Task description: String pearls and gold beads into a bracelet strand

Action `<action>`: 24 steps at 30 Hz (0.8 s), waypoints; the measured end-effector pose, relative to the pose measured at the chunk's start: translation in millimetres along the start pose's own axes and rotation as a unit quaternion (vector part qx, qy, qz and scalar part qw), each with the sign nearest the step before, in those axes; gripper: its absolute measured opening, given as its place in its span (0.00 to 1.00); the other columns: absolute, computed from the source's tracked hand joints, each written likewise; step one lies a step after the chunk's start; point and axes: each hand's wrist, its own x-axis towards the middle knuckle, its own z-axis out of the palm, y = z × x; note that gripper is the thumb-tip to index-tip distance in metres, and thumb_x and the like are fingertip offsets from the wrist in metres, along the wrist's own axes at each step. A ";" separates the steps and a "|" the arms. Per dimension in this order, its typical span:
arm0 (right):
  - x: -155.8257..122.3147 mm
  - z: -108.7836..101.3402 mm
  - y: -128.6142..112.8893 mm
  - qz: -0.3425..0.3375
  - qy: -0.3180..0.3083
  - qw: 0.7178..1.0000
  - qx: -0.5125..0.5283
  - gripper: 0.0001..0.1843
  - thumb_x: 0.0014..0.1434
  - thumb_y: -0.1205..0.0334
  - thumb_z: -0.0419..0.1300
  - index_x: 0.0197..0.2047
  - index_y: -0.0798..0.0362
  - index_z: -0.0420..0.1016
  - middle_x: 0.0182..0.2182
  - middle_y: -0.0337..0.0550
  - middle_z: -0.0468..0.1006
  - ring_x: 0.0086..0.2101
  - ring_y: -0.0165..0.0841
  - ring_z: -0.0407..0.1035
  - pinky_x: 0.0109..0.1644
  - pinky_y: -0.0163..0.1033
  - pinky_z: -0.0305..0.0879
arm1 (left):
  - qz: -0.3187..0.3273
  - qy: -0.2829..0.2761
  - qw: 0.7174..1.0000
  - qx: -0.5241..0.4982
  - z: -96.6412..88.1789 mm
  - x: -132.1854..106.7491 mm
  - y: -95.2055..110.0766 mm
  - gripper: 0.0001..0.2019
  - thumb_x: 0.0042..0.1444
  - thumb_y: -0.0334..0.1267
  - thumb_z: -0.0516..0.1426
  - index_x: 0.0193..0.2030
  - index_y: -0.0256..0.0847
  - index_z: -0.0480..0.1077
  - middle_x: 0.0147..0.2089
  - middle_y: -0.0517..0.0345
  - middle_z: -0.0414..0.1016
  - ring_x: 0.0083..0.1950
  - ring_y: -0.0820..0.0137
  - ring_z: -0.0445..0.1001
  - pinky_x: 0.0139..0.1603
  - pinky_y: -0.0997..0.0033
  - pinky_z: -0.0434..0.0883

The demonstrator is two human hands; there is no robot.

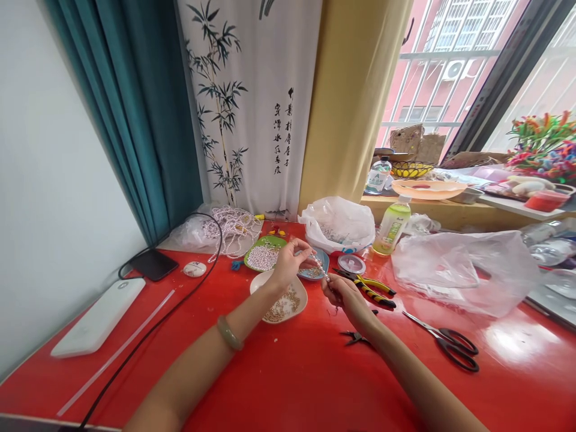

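A short string of pale pearl-like beads (pixel 320 264) stretches between my two hands above the dishes. My left hand (pixel 291 262) pinches its upper end with closed fingers. Its lower end is in the closed fingers of my right hand (pixel 342 293), with a bit of thin thread hanging below. Under my left hand stands a white dish (pixel 297 305) of small gold-toned beads. Behind it are a green dish (pixel 279 241) of pinkish-white beads and a blue dish (pixel 324 257) with small beads, partly covered by my hands.
Yellow-black pliers (pixel 375 293), small dark pliers (pixel 355 338) and scissors (pixel 454 348) lie to the right. Further back are a thread spool (pixel 351 264), a plastic bag (pixel 337 219) and a drink bottle (pixel 393 227). A black cable (pixel 168 313) crosses the left side near a phone (pixel 154 264).
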 end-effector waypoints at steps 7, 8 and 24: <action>0.3 0.6 0.1 0.005 0.025 1.000 -0.011 0.13 0.52 0.61 0.44 0.18 0.52 0.54 0.15 0.31 0.47 0.17 0.25 0.40 0.22 0.35 0.38 | -0.011 -0.003 1.000 -0.002 1.1 -1.9 0.0 0.07 0.46 0.35 0.57 0.27 0.38 0.61 0.28 0.61 0.69 0.25 0.75 0.72 0.29 0.75 0.69; 0.2 1.0 -0.5 0.004 0.023 1.000 -0.013 0.13 0.52 0.62 0.44 0.17 0.52 0.55 0.14 0.31 0.49 0.17 0.25 0.42 0.22 0.35 0.39 | -0.013 -0.005 1.000 -0.001 1.7 -2.5 0.1 0.06 0.47 0.35 0.56 0.28 0.38 0.61 0.29 0.61 0.69 0.25 0.75 0.72 0.29 0.75 0.69; 0.0 3.7 -2.7 0.006 0.027 1.000 -0.009 0.13 0.53 0.60 0.45 0.20 0.53 0.60 0.14 0.30 0.48 0.17 0.25 0.42 0.21 0.35 0.38 | -0.032 -0.015 0.999 -0.003 4.1 -4.8 0.4 0.06 0.48 0.34 0.56 0.27 0.37 0.61 0.28 0.61 0.68 0.24 0.77 0.71 0.28 0.77 0.69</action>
